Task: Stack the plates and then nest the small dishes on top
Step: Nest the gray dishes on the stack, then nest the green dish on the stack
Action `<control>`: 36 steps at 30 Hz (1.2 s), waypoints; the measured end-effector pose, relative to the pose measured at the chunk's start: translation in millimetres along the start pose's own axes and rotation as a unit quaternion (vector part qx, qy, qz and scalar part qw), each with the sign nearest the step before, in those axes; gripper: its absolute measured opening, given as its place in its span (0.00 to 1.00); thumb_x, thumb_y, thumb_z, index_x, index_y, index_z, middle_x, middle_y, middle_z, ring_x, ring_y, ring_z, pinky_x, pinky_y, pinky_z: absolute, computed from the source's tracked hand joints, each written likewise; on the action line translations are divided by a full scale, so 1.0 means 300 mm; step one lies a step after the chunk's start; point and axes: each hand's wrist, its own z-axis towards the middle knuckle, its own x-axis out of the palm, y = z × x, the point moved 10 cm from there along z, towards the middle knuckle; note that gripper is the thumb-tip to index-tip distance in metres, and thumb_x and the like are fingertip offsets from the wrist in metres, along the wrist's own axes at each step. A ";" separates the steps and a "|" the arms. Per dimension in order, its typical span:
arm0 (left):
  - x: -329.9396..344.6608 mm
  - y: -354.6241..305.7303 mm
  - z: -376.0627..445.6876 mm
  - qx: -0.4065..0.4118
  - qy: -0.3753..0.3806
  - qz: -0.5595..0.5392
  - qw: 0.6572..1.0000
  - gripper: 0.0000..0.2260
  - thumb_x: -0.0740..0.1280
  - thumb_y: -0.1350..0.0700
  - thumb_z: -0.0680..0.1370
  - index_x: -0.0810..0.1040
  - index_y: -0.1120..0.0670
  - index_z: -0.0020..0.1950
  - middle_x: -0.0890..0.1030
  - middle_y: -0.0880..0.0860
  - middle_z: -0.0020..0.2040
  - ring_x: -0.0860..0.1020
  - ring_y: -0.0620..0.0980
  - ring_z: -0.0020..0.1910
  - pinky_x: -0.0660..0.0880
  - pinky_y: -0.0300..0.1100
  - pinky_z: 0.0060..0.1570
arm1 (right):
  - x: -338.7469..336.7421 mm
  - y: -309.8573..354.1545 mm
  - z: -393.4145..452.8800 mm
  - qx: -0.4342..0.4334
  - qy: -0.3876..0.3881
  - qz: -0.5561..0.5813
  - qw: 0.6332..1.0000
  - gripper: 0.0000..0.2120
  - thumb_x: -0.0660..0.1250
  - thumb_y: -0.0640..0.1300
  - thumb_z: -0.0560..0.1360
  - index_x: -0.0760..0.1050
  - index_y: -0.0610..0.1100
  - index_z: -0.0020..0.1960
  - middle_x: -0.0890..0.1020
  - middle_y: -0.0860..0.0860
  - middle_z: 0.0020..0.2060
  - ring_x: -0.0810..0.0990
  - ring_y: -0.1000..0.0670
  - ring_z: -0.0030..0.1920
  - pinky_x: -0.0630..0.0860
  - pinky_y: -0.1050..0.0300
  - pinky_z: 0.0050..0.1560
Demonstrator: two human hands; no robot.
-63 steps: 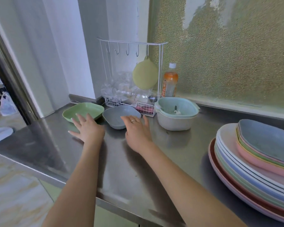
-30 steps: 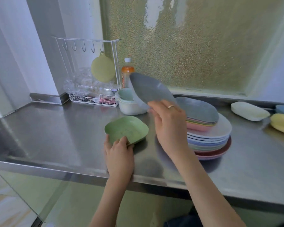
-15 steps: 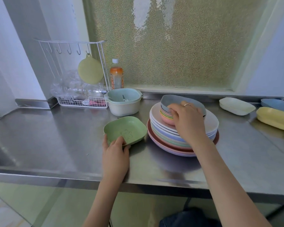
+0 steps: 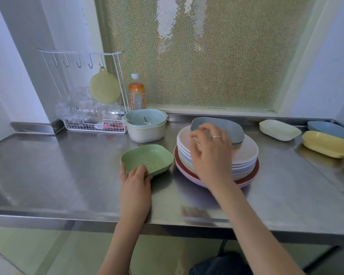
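Your left hand [image 4: 135, 180] holds the green dish [image 4: 146, 159] by its near rim, thumb over the lip and fingers [image 4: 149, 177] curled under the edge, while the dish sits on the counter [image 4: 68, 175] just left of the plate stack [image 4: 244, 155]. It looks like thin moulded plastic or fibre ware: light, stiff, unlikely to chip, but smooth enough to skate on bare steel, so a pinch at the rim should serve better than a push on the wall. Your right hand [image 4: 209, 153] hovers over the front of the stack with fingers loosely curled and gripping nothing; it is blurred, so whether the fingertips touch the blue-grey dish [image 4: 226, 126] is unclear. That dish lies on top of the nested small dishes [image 4: 239, 145], which sit on the back of the stack. Lifted level by its rim, the green dish should drop straight into the blue-grey one, being of similar shape. Further small dishes wait well apart at the right: a cream dish [image 4: 279, 132], a yellow dish [image 4: 328, 146] and a blue dish [image 4: 330, 130].
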 end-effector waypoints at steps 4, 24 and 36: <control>-0.022 -0.017 0.006 0.026 -0.016 -0.061 0.998 0.06 0.65 0.63 0.76 0.71 0.56 0.41 0.74 0.61 0.62 0.67 0.67 0.67 0.68 0.58 0.62 | 0.142 0.187 -0.115 -0.091 0.099 0.033 0.990 0.15 0.68 0.34 0.67 0.78 0.45 0.52 0.80 0.47 0.52 0.77 0.43 0.50 0.74 0.49 0.47; -0.064 -0.060 -0.024 0.068 -0.064 -0.112 0.989 0.31 0.60 0.65 0.77 0.52 0.50 0.76 0.55 0.43 0.75 0.46 0.43 0.76 0.52 0.38 0.70 | -0.021 -0.006 0.000 0.020 -0.047 -0.042 0.998 0.16 0.56 0.39 0.69 0.78 0.45 0.51 0.77 0.45 0.40 0.75 0.40 0.43 0.69 0.47 0.49; 0.016 -0.240 0.138 0.094 -0.019 -0.187 0.978 0.18 0.61 0.63 0.79 0.68 0.57 0.69 0.70 0.53 0.70 0.63 0.45 0.71 0.58 0.30 0.66 | 0.026 -0.202 0.019 0.067 0.091 -0.126 0.986 0.14 0.52 0.52 0.79 0.74 0.50 0.46 0.80 0.52 0.47 0.73 0.45 0.53 0.50 0.37 0.68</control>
